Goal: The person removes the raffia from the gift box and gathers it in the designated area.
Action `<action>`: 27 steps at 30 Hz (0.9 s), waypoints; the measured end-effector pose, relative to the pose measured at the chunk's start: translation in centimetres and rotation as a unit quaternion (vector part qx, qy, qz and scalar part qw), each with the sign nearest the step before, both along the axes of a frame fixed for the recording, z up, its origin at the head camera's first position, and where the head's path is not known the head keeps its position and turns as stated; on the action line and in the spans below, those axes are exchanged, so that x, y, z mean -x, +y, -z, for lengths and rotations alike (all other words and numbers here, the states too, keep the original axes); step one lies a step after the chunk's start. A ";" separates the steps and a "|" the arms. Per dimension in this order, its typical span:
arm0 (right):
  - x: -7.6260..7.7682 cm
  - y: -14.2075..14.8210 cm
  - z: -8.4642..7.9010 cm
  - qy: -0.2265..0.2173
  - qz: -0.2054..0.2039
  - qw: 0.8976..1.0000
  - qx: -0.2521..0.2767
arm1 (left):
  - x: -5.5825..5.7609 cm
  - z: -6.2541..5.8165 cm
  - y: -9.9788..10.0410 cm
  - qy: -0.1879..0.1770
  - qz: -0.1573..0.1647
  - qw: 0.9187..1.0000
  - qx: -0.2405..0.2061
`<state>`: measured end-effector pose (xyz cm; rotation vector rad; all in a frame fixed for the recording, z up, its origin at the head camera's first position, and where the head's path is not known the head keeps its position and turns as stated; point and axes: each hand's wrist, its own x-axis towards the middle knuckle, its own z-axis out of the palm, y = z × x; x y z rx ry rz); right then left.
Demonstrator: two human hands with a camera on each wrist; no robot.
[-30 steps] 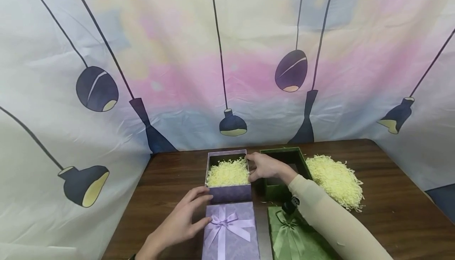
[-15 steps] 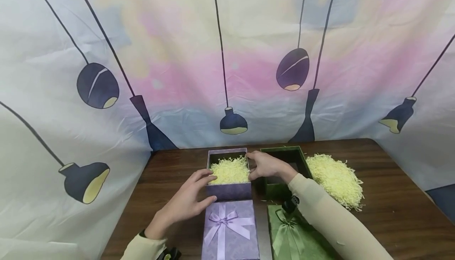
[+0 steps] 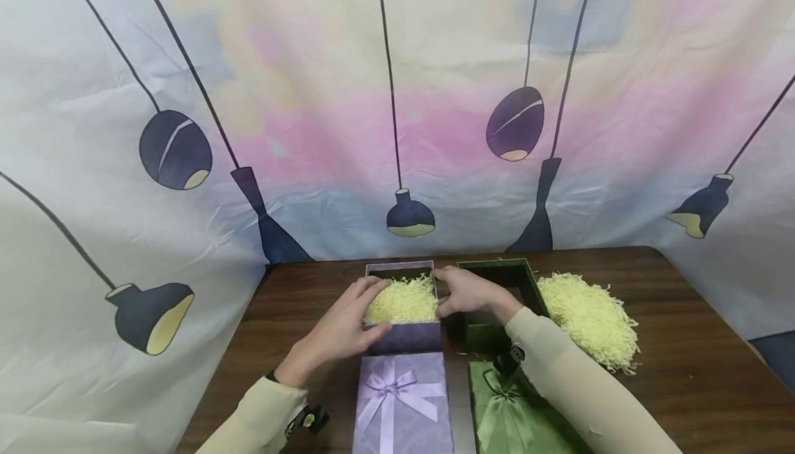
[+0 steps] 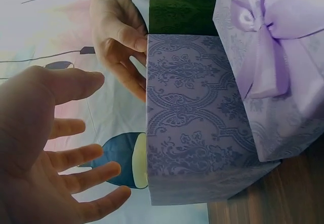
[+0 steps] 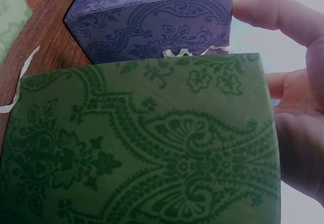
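Observation:
A purple patterned gift box (image 3: pixel 404 338) stands on the table, topless, with pale yellow shredded paper (image 3: pixel 404 302) inside. My right hand (image 3: pixel 472 292) grips its right side, thumb near the front corner and fingers at the rim farther back. In the right wrist view the thumb (image 5: pixel 258 13) meets the edge of the purple box (image 5: pixel 167 21). My left hand (image 3: pixel 341 319) hovers at the left side of the box, fingers spread over the shredded paper. The left wrist view shows those fingers apart from the box wall, holding nothing. The purple lid (image 3: pixel 413 433) with its ribbon bow lies just in front.
An uncovered green gift box (image 3: pixel 484 335) stands right of the purple one, under my right wrist. Its green lid (image 3: pixel 540 423) with a bow lies nearer. A heap of yellow shredded paper (image 3: pixel 590 323) sits at the right. A printed curtain (image 3: pixel 323 130) hangs behind the table (image 3: pixel 683 323).
My left hand has moved forward and right, from the front left corner of the purple box to over its left rim and the shredded paper. The right hand stays in place.

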<state>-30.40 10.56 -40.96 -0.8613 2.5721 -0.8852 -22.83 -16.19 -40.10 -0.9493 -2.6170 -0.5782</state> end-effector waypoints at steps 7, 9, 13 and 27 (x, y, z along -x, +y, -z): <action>-0.1 0.1 0.1 0.000 -0.001 1.000 -0.001 | 1.7 -0.3 1.8 -0.029 -0.015 0.999 0.009; -0.1 0.1 0.1 0.003 0.003 1.000 0.001 | 2.0 -0.4 2.2 -0.036 -0.028 0.999 0.020; 0.0 0.0 0.1 -0.003 0.004 1.000 0.008 | 2.6 -0.6 2.9 -0.062 -0.048 0.997 0.029; -0.1 0.1 0.0 0.003 -0.004 1.000 0.011 | 4.8 0.2 4.6 -0.144 -0.057 0.985 0.077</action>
